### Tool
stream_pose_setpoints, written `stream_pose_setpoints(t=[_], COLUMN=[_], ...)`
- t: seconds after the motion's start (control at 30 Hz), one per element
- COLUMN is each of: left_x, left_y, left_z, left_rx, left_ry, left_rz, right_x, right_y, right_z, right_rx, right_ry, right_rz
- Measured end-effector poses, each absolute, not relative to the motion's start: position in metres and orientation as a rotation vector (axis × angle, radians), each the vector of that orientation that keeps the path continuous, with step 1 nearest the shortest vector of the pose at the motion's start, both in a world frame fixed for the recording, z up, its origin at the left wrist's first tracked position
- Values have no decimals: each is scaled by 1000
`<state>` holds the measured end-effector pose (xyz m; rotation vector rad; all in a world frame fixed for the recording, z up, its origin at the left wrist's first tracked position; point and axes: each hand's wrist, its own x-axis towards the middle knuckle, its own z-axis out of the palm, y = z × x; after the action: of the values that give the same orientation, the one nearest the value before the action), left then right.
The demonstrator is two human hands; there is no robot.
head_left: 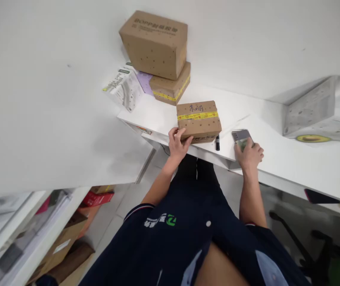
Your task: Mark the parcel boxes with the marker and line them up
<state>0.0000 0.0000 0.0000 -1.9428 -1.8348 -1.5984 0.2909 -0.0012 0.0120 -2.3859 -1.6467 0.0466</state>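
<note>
A small cardboard box (pixel 198 126) with yellow tape and handwriting on its face sits near the desk's front edge. My left hand (pixel 179 143) grips its lower left corner, thumb and fingers bent against the cardboard. To the right, my right hand (pixel 249 154) has its fingers curled over a grey smartphone (pixel 240 135) at the desktop, covering the phone's lower part. Between the box and the phone lies a black marker (pixel 218 143), its upper end close to the box's right side.
Behind on the white desk (pixel 164 119), a large carton (pixel 154 47) rests on a smaller taped box (pixel 171 88). A white printed box (pixel 123 87) stands left of them. Another white box (pixel 315 115) is at the right. Shelving (pixel 35 238) holds cartons at lower left.
</note>
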Motion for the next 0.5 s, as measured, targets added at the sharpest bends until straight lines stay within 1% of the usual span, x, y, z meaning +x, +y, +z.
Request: stream_pose_setpoints(t=[0.13,0.2,0.3,0.4,0.5], left_x=[-2,-3,-1,3,7], left_y=[-2,-4,-9,-12,-10], left_z=[-2,-5,-8,-7,2], left_rx=[-1986,-1990,-1964,-1950,-1941], left_ry=[-1839,-1925,-2105,-2201,-2204], left_rz=[-1711,-1843,-2001,-2016,-2098], right_x=[292,286,261,226,201], right_y=[1,4,10,20,31], right_z=[5,12,31,48,60], right_rx=[-2305,-2152,-1763,-1525,-1385], right_ry=[-1639,-1644,-1666,-1585,-1520], right_rz=[35,93,401,795,887])
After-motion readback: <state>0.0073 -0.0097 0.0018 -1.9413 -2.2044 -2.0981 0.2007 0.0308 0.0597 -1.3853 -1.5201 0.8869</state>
